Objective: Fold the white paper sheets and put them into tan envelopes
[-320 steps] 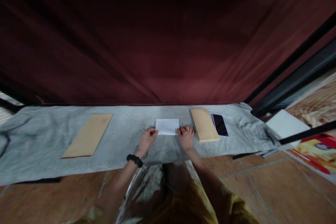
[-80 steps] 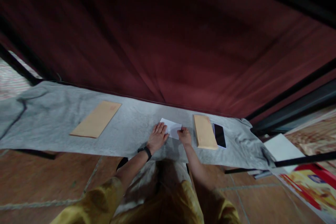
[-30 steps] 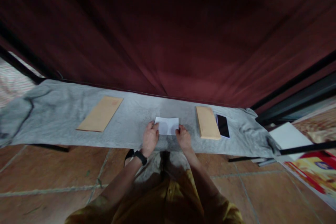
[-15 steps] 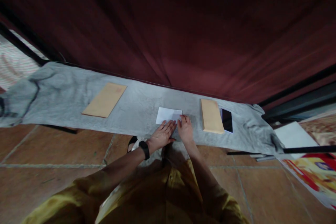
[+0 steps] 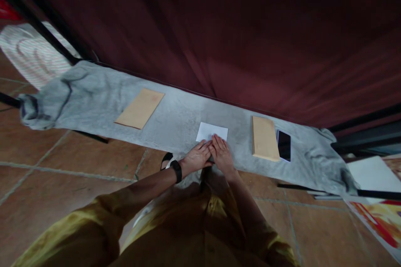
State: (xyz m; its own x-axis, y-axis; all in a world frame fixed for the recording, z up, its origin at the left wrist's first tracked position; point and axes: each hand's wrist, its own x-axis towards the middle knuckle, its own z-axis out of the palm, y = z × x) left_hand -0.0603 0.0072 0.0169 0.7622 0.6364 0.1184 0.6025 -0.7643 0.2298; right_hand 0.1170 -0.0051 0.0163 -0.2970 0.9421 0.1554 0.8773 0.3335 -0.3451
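Observation:
A folded white sheet of paper (image 5: 211,132) lies on a grey cloth (image 5: 175,117) spread on the floor. My left hand (image 5: 198,156), with a black watch on the wrist, lies flat with fingers stretched out on the near edge of the paper. My right hand (image 5: 222,153) lies flat beside it, fingers extended onto the same edge. The two hands touch each other. A brown envelope (image 5: 139,108) rests on the cloth to the left. A second brown envelope or stack (image 5: 265,138) sits to the right of the paper.
A black phone (image 5: 283,145) lies beside the right envelope. A dark red curtain (image 5: 219,37) hangs behind the cloth. A white board (image 5: 372,174) and a colourful printed sheet (image 5: 380,221) lie at the right. Terracotta floor tiles (image 5: 78,167) surround the cloth.
Both hands went from gripping the paper's lower corners to lying flat together on its near edge. The view has swung, so everything sits further right and tilted.

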